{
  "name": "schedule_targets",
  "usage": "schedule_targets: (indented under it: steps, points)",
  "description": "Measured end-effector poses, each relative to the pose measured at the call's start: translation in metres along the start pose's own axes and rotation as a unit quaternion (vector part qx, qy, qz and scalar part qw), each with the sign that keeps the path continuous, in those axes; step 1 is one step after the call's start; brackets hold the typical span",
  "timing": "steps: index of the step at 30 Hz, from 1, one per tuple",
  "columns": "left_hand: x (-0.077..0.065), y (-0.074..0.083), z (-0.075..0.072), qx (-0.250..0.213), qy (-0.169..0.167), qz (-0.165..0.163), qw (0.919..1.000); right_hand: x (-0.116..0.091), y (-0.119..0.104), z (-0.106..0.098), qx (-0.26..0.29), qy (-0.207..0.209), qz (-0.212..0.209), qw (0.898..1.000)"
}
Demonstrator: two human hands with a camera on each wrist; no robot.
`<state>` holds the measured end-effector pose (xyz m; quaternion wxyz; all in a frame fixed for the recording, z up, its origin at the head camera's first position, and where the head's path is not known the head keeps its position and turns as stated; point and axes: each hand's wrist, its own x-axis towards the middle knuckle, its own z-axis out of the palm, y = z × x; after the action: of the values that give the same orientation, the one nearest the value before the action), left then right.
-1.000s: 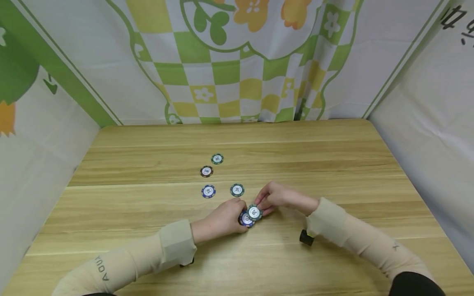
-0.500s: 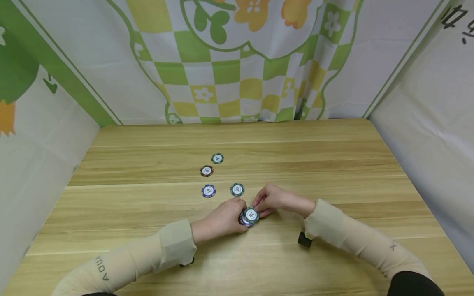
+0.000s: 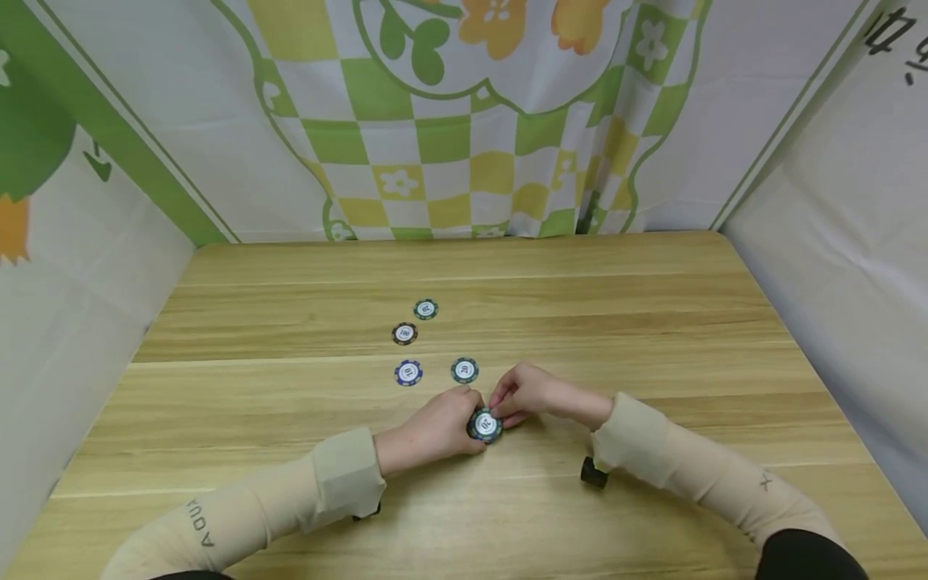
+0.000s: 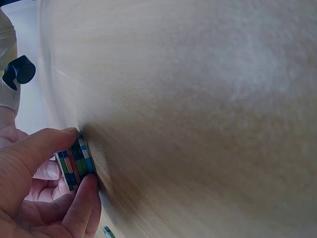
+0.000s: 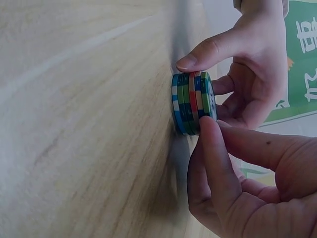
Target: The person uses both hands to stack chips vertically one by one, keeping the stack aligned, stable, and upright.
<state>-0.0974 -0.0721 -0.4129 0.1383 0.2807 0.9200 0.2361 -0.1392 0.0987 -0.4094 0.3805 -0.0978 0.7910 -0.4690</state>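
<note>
Chip stack (image 3: 485, 427), in the head view, stands on the counter (image 3: 652, 306), gripped by the left hand (image 3: 451, 423); the right hand (image 3: 528, 393) pinches the top chip (image 3: 486, 423), and four loose chips (image 3: 408, 373) lie nearer the far edge. The left wrist view shows striped rims, their exact count hard to tell. The right wrist view shows both hands touching the stack's rim.

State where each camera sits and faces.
Head: worn on the head, facing forward and down at the tan wooden table; left hand, right hand and beige sleeves show.
Left wrist: worn there, facing the table and the round multicoloured chip stack; both hands show.
Right wrist: worn there, facing the stack; both hands show.
Shared by wrist views: the stack's striped edge.
</note>
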Motion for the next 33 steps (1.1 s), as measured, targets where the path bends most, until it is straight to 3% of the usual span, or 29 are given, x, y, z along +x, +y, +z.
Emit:
schedule_targets:
  steps: [27, 29, 33]
  points:
    - [0.0005, 0.0, -0.0015, -0.001, -0.004, 0.002, 1.0, -0.0007, 0.0003, 0.0016, -0.01, 0.008, -0.011, 1.0]
    - [0.0003, 0.0004, -0.0018, -0.003, -0.006, 0.002, 1.0, -0.0016, 0.0001, -0.0001, -0.024, 0.008, -0.015, 1.0]
    - [0.0003, 0.0011, -0.0025, -0.008, -0.011, -0.003, 0.9999, -0.0044, -0.0012, -0.0042, -0.105, 0.019, -0.034, 0.994]
